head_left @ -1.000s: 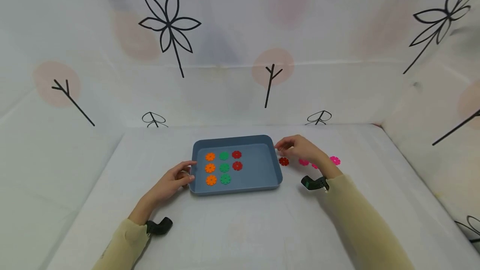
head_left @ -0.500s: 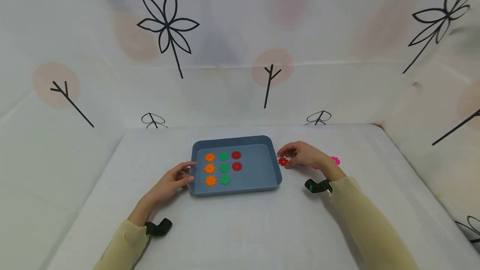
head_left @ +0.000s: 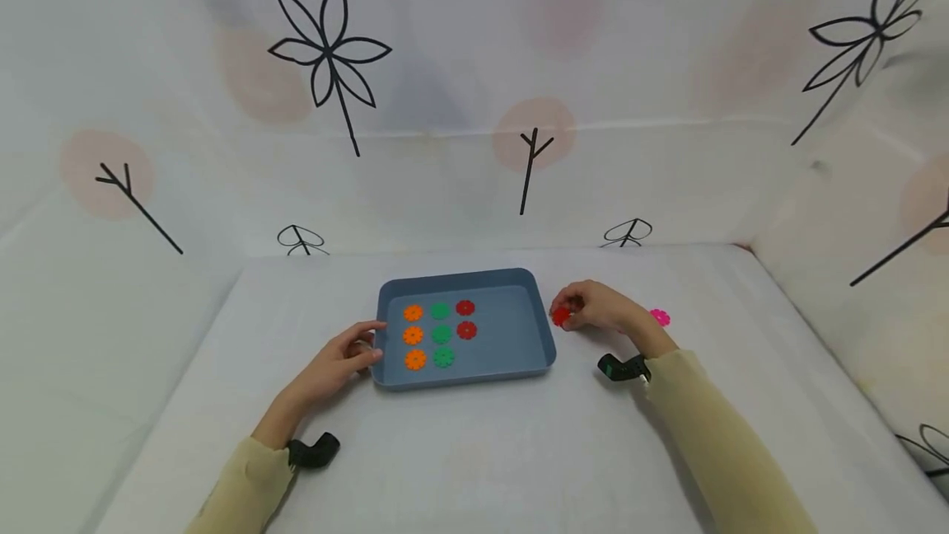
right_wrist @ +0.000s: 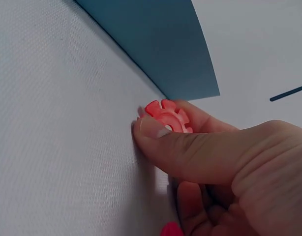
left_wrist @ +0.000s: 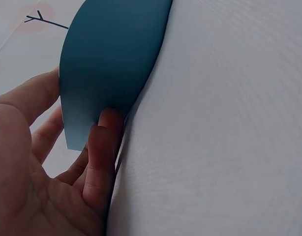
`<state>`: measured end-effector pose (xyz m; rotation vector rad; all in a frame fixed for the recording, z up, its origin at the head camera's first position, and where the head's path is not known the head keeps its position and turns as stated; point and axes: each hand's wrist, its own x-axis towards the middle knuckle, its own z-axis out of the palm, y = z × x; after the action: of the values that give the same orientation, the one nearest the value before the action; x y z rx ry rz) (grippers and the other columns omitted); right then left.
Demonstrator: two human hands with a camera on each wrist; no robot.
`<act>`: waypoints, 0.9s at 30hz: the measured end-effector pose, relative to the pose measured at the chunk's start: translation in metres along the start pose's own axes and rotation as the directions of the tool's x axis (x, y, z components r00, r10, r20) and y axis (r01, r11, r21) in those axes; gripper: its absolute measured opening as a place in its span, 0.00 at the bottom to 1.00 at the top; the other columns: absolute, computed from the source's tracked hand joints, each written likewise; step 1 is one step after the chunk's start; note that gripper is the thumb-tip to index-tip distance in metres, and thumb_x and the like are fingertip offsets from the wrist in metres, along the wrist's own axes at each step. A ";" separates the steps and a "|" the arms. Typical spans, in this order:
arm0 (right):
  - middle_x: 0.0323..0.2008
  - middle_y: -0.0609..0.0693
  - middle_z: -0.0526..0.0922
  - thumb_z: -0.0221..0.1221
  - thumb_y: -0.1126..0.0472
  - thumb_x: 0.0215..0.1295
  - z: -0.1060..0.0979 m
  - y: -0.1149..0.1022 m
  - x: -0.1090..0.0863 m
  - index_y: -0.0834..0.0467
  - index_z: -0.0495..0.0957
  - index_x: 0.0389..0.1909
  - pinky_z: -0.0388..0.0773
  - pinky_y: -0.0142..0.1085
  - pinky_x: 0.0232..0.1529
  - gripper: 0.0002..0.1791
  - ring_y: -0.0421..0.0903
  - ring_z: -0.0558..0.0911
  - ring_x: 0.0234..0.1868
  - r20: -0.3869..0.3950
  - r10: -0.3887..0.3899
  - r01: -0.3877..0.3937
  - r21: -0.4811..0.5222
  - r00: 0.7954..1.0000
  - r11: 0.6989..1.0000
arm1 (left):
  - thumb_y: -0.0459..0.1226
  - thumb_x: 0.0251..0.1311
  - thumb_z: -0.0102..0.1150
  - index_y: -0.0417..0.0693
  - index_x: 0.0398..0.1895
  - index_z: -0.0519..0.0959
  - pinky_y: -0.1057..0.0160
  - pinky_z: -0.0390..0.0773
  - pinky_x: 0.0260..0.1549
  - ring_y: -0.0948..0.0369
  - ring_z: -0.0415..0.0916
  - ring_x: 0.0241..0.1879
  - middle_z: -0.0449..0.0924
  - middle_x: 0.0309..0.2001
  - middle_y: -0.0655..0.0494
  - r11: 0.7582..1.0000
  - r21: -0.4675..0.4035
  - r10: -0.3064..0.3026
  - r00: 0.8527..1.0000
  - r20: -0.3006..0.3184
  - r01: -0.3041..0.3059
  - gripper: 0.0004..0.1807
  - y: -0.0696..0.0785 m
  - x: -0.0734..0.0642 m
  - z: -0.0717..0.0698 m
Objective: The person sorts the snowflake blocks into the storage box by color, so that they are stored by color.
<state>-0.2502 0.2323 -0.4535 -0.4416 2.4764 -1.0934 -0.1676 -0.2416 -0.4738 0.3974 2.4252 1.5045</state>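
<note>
My right hand (head_left: 604, 308) pinches a red notched plastic disc (right_wrist: 166, 117) between thumb and fingers, just beyond the right wall of the blue-grey tray (head_left: 515, 328). In the right wrist view the disc is tilted up on edge, and the thumb covers part of it. At the tray's left end, my left hand (head_left: 329, 365) holds the wall, its fingers touching the side in the left wrist view. Inside the tray lie orange discs (head_left: 413, 335) in a left column, green discs (head_left: 441, 334) in the middle, and two red discs (head_left: 466, 330) on the right.
A pink disc (head_left: 660, 317) lies on the white-covered table (head_left: 474, 452) beyond the right wrist. Part of another pink piece (right_wrist: 171, 229) shows below the right hand in its wrist view. Patterned cloth (head_left: 437, 180) walls the back and sides.
My right hand has come down over the red disc right of the tray and taken it between thumb and fingers. My left hand has stayed on the tray's left edge.
</note>
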 end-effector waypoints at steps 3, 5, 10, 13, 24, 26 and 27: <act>0.43 0.55 0.79 0.68 0.68 0.58 0.000 0.001 -0.001 0.59 0.83 0.46 0.72 0.43 0.45 0.14 0.53 0.73 0.45 -0.006 -0.004 0.004 0.015 1.000 1.000 | 0.42 0.69 0.61 0.47 0.69 0.69 0.64 0.77 0.37 0.53 0.75 0.39 0.70 0.52 0.43 1.000 0.007 0.000 1.000 0.005 0.000 0.28 0.000 0.001 0.000; 0.41 0.54 0.79 0.67 0.69 0.59 0.000 0.002 -0.001 0.60 0.83 0.45 0.71 0.43 0.45 0.12 0.53 0.73 0.45 -0.011 -0.016 0.017 0.021 1.000 1.000 | 0.42 0.69 0.61 0.47 0.69 0.69 0.63 0.77 0.37 0.53 0.75 0.39 0.70 0.52 0.44 1.000 0.009 0.001 1.000 0.008 -0.001 0.28 0.001 0.001 0.000; 0.41 0.52 0.81 0.65 0.66 0.63 0.000 0.005 -0.002 0.59 0.84 0.45 0.70 0.42 0.46 0.10 0.51 0.73 0.45 -0.021 -0.021 0.022 0.027 1.000 0.999 | 0.42 0.68 0.61 0.47 0.69 0.69 0.64 0.76 0.37 0.53 0.75 0.39 0.70 0.52 0.45 1.000 0.011 -0.002 1.000 0.006 0.002 0.28 0.002 0.001 0.000; 0.44 0.52 0.81 0.62 0.63 0.66 0.000 0.008 -0.004 0.57 0.84 0.48 0.71 0.42 0.47 0.11 0.52 0.73 0.47 -0.029 0.012 -0.010 0.057 1.000 0.998 | 0.42 0.68 0.61 0.47 0.69 0.69 0.64 0.76 0.36 0.54 0.75 0.39 0.70 0.51 0.45 1.000 0.011 -0.006 1.000 0.002 0.006 0.28 0.002 0.000 0.000; 0.52 0.55 0.78 0.52 0.62 0.75 -0.003 0.012 -0.005 0.56 0.74 0.62 0.69 0.44 0.53 0.18 0.54 0.71 0.53 -0.032 -0.004 0.009 0.161 0.999 0.987 | 0.42 0.69 0.61 0.47 0.69 0.69 0.64 0.76 0.36 0.55 0.75 0.38 0.70 0.51 0.45 1.000 0.008 0.005 1.000 -0.003 -0.005 0.27 -0.001 -0.001 0.000; 0.50 0.56 0.77 0.51 0.63 0.76 -0.003 0.011 -0.005 0.56 0.72 0.62 0.69 0.44 0.52 0.17 0.54 0.72 0.52 -0.036 0.004 0.003 0.193 0.999 0.981 | 0.42 0.69 0.61 0.48 0.69 0.69 0.64 0.76 0.36 0.54 0.75 0.39 0.69 0.51 0.45 1.000 0.009 0.007 1.000 0.001 -0.007 0.27 -0.002 0.000 -0.001; 0.49 0.57 0.76 0.50 0.64 0.76 -0.003 0.011 -0.005 0.56 0.71 0.61 0.69 0.43 0.52 0.15 0.54 0.72 0.52 -0.038 0.006 0.002 0.205 0.999 0.979 | 0.42 0.69 0.61 0.48 0.69 0.69 0.64 0.76 0.35 0.54 0.75 0.39 0.69 0.51 0.45 1.000 0.011 0.010 1.000 0.004 -0.010 0.27 -0.002 0.001 -0.001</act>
<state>-0.2487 0.2432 -0.4591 -0.3586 2.3627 -1.3511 -0.1688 -0.2432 -0.4754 0.4142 2.4332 1.4935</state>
